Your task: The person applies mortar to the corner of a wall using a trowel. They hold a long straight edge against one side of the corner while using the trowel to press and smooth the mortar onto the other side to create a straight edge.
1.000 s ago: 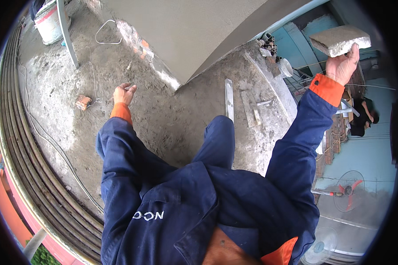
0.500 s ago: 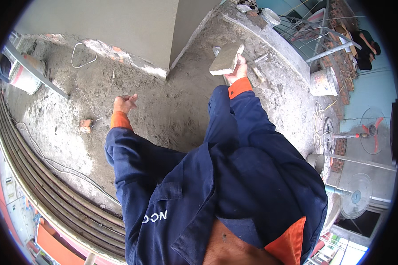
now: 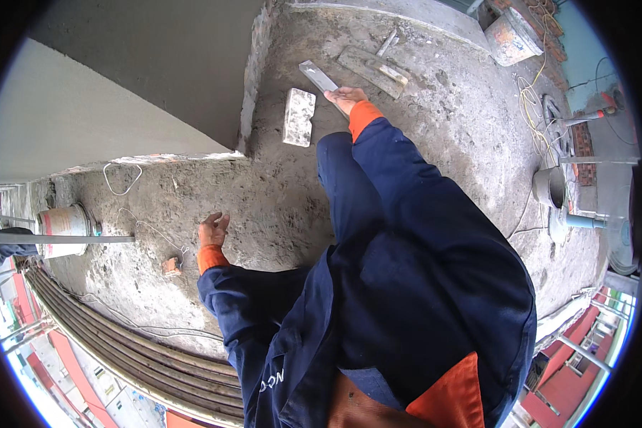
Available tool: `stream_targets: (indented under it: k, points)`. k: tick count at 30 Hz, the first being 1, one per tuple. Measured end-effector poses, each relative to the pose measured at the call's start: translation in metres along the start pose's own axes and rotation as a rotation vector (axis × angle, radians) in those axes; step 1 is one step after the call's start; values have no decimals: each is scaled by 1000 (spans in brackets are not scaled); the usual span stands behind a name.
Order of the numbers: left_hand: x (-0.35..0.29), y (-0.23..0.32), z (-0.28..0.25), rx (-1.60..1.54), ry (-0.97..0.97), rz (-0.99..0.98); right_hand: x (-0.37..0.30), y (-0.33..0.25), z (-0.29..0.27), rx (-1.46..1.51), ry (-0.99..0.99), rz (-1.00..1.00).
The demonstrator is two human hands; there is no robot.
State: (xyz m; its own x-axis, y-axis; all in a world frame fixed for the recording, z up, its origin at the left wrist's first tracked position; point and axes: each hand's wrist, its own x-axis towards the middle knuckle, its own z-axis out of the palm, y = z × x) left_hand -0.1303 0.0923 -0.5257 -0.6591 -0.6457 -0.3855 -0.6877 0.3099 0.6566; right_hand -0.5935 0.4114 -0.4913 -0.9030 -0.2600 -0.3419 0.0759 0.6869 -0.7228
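Note:
My right hand (image 3: 346, 97) is closed around a flat grey bar (image 3: 316, 75) with a straight edge, low over the rough floor. Just left of it a thick white block (image 3: 299, 118), stained with grey mortar and notched on one side, lies near the foot of the plastered wall corner. Beyond the hand, a flat mortar-smeared plastering float (image 3: 371, 71) with a bar handle rests on the floor. My left hand (image 3: 212, 230) hangs over the floor on the left, fingers loosely bent and apart, holding nothing.
The grey plastered wall (image 3: 121, 100) juts in at far left. A loop of wire and a brick piece (image 3: 171, 266) lie by my left hand. Long pipes (image 3: 135, 342) run along the left edge. Buckets (image 3: 512, 37) and tangled cable (image 3: 531, 107) stand at right.
The block that my right hand held up is now on the floor, and that hand has taken hold of the grey bar. My view has turned, shifting the wall rightward. The left hand stays empty.

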Motion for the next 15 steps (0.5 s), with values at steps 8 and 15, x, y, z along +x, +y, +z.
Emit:
stream_targets:
  k: [8, 15]
  points:
    - [-17, -5, 7, 70, -86, -104, -80, 143, -41, -794, -1, 276]
    - [-16, -17, 8, 46, -87, -128, -64, 109, -53, -478, -145, 166]
